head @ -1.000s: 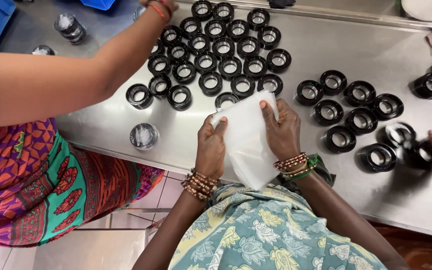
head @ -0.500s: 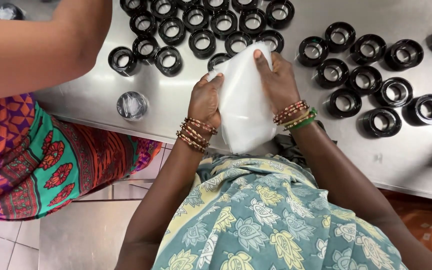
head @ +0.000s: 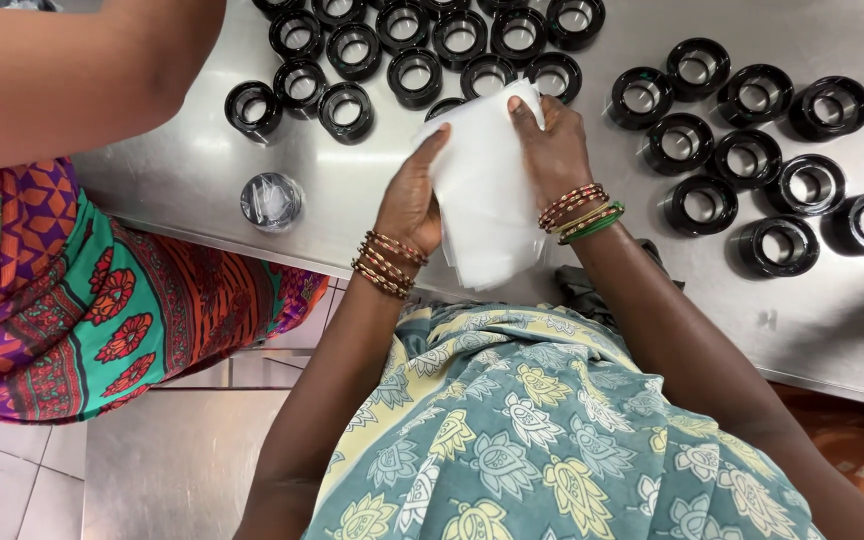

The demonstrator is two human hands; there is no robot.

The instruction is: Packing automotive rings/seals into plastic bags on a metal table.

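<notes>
Both of my hands hold a white cloth (head: pixel 482 190) over the near edge of a steel table (head: pixel 202 180). My left hand (head: pixel 412 195) grips its left side, thumb on top. My right hand (head: pixel 552 145) pinches its upper right corner. The cloth hangs down toward my lap. Just beyond its top edge stand several round black rings (head: pixel 417 75) with open centres, partly hidden by the cloth. Beaded bangles circle both of my wrists.
More black rings (head: pixel 782 180) sit in rows on the right of the table. A small clear-wrapped ring (head: pixel 272 200) lies near the left front edge. Another person's bare arm (head: pixel 62 80) reaches across at top left, above their patterned dress (head: pixel 102 300).
The view has shifted down and closer. My hands have drawn the cloth toward the table's near edge, so that it now hangs over it.
</notes>
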